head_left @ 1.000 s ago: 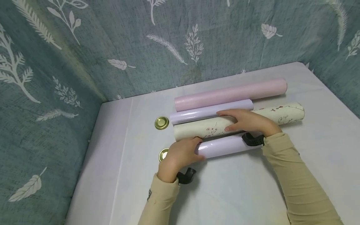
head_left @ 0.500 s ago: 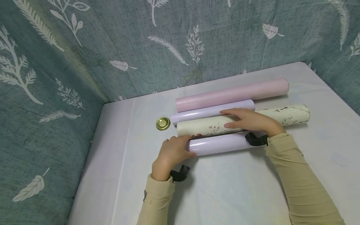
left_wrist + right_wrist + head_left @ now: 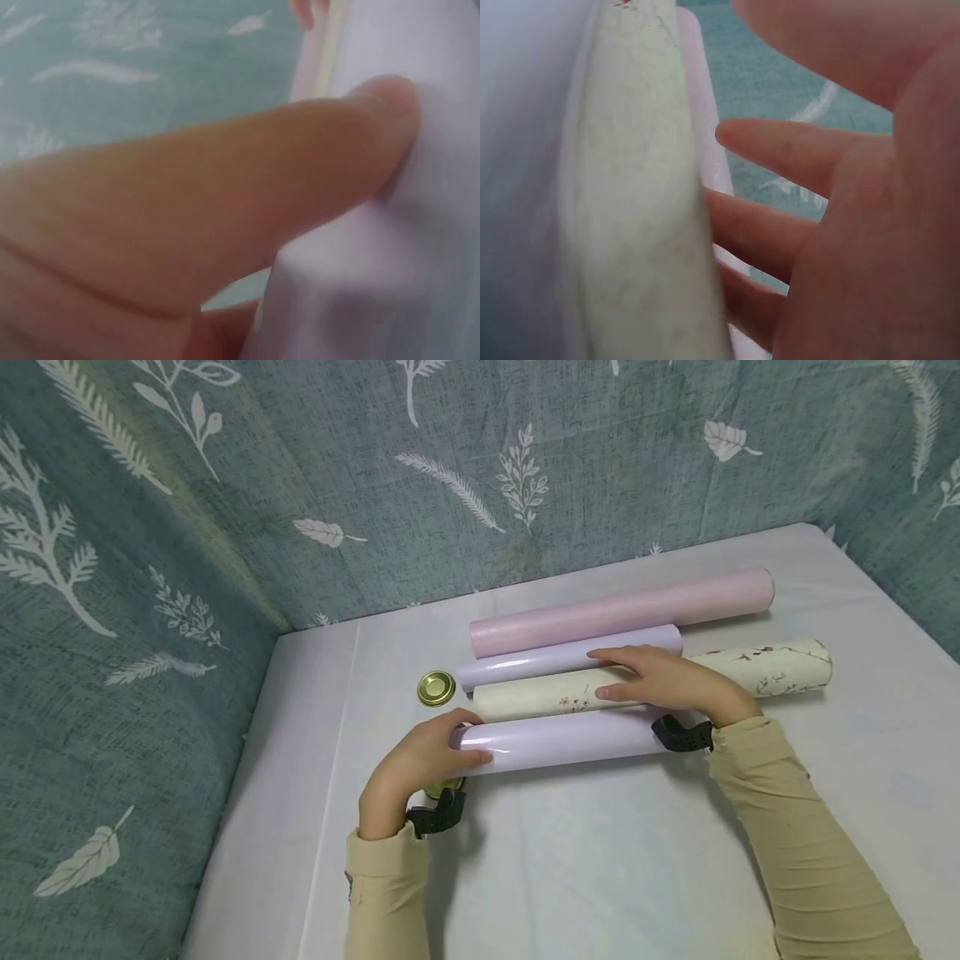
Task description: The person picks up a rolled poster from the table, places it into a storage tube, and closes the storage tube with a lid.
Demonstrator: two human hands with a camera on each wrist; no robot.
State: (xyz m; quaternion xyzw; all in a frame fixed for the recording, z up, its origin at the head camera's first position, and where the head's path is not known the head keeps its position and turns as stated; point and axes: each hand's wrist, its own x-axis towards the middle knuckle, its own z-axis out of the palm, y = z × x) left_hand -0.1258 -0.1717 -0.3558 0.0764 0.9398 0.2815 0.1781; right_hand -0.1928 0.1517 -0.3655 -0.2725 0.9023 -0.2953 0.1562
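Note:
My left hand (image 3: pixel 420 758) holds the left end of the front glossy lavender roll (image 3: pixel 570 739), its thumb on the near side and the other fingers reaching over the far side. In the left wrist view the thumb (image 3: pixel 300 142) lies against the glossy surface. My right hand (image 3: pixel 667 681) is spread over a cream roll with a blossom print (image 3: pixel 772 668), right behind the lavender one. In the right wrist view its fingers (image 3: pixel 780 150) are extended beside the cream roll (image 3: pixel 645 180), not curled round it. A smaller lavender roll (image 3: pixel 525 666) lies just behind.
A long pink roll (image 3: pixel 622 612) lies farthest back. One gold jar lid (image 3: pixel 436 688) sits left of the rolls; another gold lid (image 3: pixel 442 787) is partly hidden under the left hand. Leaf-patterned green fabric (image 3: pixel 420 485) stands behind the white-covered table (image 3: pixel 600 860).
My left hand has slid left along the front lavender roll to its left end, passing over the nearer lid. The right hand has hardly moved.

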